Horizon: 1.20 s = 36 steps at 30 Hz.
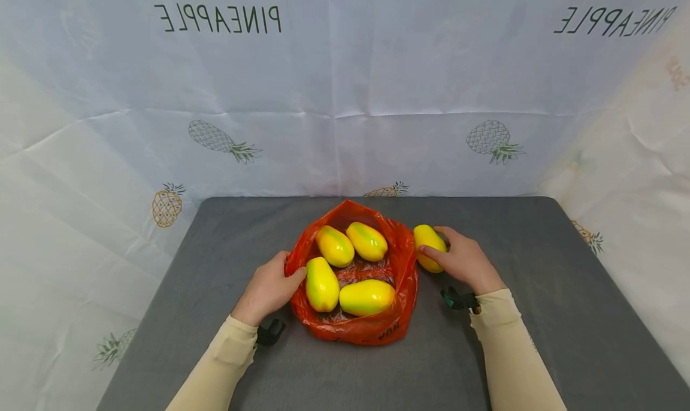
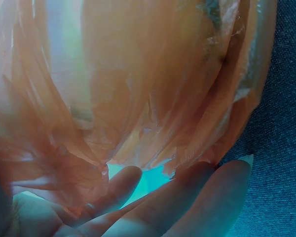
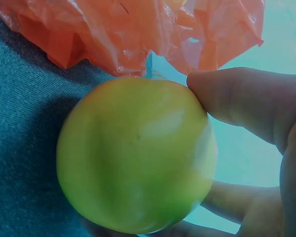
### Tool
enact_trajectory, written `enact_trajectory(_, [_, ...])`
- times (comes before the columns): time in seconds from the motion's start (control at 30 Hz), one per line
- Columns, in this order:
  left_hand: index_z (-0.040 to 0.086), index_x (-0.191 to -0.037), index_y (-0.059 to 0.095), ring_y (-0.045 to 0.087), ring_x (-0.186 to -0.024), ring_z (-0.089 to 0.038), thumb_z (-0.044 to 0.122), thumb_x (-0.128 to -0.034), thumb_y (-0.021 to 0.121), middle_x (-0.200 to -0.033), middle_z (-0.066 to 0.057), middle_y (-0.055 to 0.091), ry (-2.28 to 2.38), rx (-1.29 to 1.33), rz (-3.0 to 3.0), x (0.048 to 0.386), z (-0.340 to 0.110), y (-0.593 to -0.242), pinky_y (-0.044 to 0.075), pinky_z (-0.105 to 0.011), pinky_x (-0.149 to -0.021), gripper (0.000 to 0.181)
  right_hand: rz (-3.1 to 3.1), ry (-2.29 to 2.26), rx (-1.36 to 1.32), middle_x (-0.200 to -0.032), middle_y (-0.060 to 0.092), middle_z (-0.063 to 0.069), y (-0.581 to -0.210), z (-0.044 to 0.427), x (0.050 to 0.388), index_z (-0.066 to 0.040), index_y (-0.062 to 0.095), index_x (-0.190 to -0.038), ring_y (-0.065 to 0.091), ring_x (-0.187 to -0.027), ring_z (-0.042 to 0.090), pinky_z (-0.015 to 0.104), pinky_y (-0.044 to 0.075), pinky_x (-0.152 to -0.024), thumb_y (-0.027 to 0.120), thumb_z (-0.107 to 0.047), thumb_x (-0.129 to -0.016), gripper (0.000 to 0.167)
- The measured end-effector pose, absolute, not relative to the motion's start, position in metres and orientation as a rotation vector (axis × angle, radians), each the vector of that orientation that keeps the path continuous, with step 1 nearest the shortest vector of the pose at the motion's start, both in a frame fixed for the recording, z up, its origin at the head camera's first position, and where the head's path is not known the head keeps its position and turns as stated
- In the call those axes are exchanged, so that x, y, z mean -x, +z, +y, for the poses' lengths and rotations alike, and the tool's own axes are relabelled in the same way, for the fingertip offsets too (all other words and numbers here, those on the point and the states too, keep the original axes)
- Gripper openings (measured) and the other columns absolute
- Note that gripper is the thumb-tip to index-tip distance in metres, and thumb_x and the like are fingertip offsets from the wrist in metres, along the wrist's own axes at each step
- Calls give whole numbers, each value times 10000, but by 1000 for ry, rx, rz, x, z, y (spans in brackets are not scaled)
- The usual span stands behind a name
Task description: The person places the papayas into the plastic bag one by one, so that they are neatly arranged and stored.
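A red plastic bag (image 1: 401, 261) stands with its mouth wide on the table, and several yellow-green papayas (image 1: 366, 297) lie inside it. My left hand (image 1: 268, 285) holds the bag's left rim, thumb inside near a papaya and fingers outside. In the left wrist view, fingers (image 2: 187, 197) lie against the thin, creased plastic. Just outside the bag's right side, my right hand (image 1: 460, 258) grips another papaya (image 1: 427, 243) between thumb and fingers. The right wrist view shows this papaya (image 3: 138, 153) end-on, close to the bag's crumpled edge (image 3: 113, 39).
A dark grey cloth covers the table (image 1: 539, 339). Behind it and at both sides hangs a white curtain (image 1: 404, 69) with pineapple prints. Dark straps with small devices (image 1: 458, 299) sit at both wrists, below the cream sleeves (image 1: 512, 333).
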<state>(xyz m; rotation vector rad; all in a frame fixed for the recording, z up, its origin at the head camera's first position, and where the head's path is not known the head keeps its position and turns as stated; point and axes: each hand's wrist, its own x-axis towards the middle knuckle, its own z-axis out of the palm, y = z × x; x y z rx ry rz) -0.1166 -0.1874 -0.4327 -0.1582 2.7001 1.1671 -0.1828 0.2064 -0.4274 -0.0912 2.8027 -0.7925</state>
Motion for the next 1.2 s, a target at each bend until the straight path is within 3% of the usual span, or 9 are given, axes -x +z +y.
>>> enact_trajectory(0.7, [19, -1387, 589, 618, -682, -182, 337, -1052, 656, -979, -103, 707, 1150, 134, 2718, 116, -187, -432, 529, -299, -619, 466, 2891, -813, 105, -1521, 583, 302, -407, 217, 174, -65, 387, -1658, 635, -1229, 444, 621, 563, -985, 627, -658, -1009, 912])
enact_trajectory(1.2, [19, -1384, 591, 625, -682, -180, 340, -1053, 656, -993, -107, 715, 1144, 141, 2714, 115, -187, -430, 538, -296, -625, 466, 2924, -883, 166, -1535, 599, 228, -379, 204, 159, -165, 393, -1677, 658, -1206, 406, 591, 574, -960, 663, -646, -998, 874])
